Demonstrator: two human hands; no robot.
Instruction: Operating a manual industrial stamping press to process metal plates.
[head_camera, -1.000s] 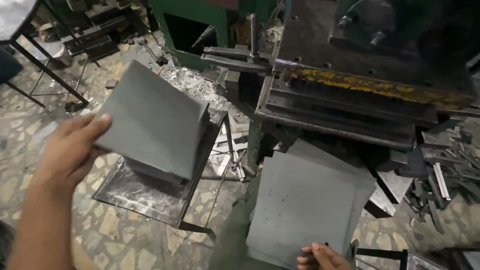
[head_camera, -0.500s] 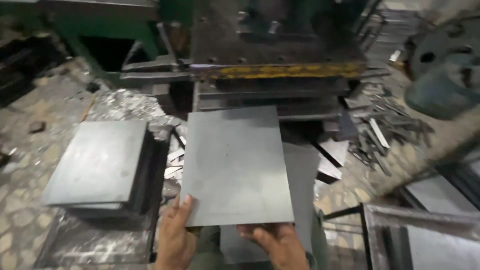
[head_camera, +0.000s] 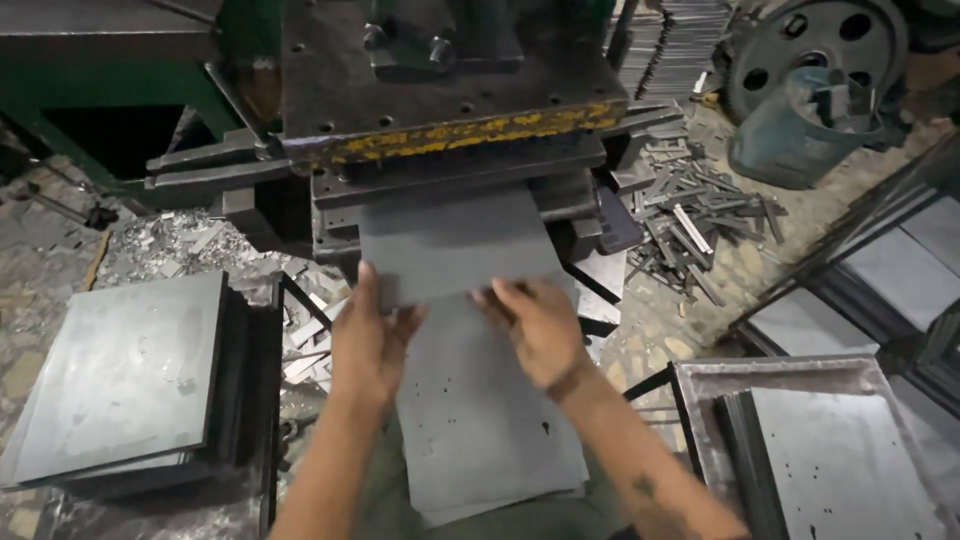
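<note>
Looking down from left to right, I first saw a stack of grey metal plates (head_camera: 125, 375) lying flat on a low stand at my far left. Bits of shiny scrap (head_camera: 190, 245) lay on the floor behind it.

Next came my left hand (head_camera: 370, 335). It was spread flat, palm down, with the fingers close together and pointing away from me. It pressed on the near left part of a grey metal sheet (head_camera: 455, 240). That sheet lay flat. Its long side ran straight away from me, and its far end pointed into the slot of the big dark press machine (head_camera: 450, 110) in front of me. The far end was already tucked under the part with the worn yellow strip (head_camera: 460, 132). The near end sat on top of a pile of more sheets (head_camera: 490, 430) by my lap, and that pile pointed the same way.

My right hand (head_camera: 535, 325) was also laid flat on the sheet, just beside my left hand but not touching it. Its fingers were a little spread and bent, and they pointed to the left, across the sheet.

Farther right, many thin metal strips (head_camera: 700, 225) lay in a messy heap on the floor. Near my right arm stood a metal tray (head_camera: 700, 385) with another grey plate (head_camera: 845, 465) in it. Up in the far right corner was a big round wheel (head_camera: 815, 40).
</note>
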